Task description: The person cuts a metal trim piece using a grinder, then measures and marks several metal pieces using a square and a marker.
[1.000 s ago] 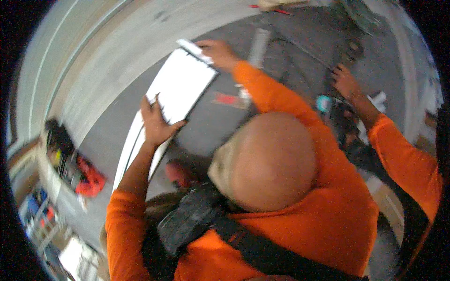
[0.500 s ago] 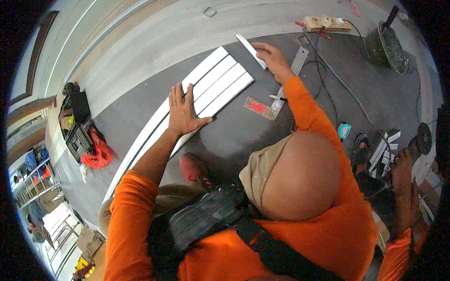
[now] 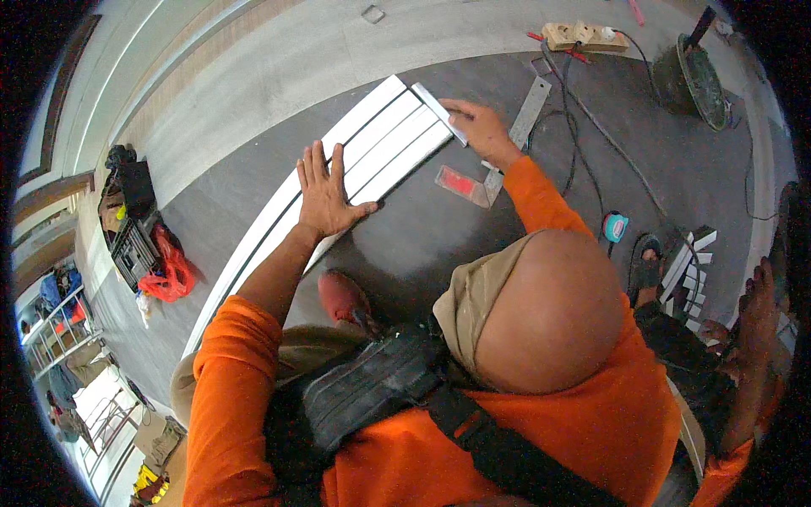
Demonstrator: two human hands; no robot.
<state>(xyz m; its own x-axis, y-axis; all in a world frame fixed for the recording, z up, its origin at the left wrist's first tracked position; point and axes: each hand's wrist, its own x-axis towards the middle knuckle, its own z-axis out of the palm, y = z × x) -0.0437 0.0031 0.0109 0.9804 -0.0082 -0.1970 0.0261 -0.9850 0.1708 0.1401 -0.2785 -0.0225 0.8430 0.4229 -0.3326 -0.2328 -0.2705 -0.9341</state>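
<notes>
Several long white strips [image 3: 387, 144] lie side by side on the floor, with narrow dark gaps between some of them. My left hand [image 3: 325, 198] rests flat on them near their far ends, fingers spread and thumb out to the right. In my right hand [image 3: 486, 131] is a short white strip [image 3: 438, 112], pinched near its lower end. It lies crosswise at the ends of the long strips, touching or almost touching them. Right of the strips is a metal square [image 3: 530, 108] with a red-marked stock [image 3: 459, 182], partly behind my right forearm.
A turquoise tape measure [image 3: 615, 226] lies to the right. Beyond are cables [image 3: 621, 152], a power strip [image 3: 585, 37] and a dark bucket [image 3: 680, 80]. At lower right, another person's hand [image 3: 758, 308] is near white offcuts [image 3: 694, 283]. A red plastic bag [image 3: 171, 269] lies at left.
My right hand has brought the short strip left and down, from apart to against the long strips' ends. My left hand stays flat on the strips. The other person's hand has shifted right.
</notes>
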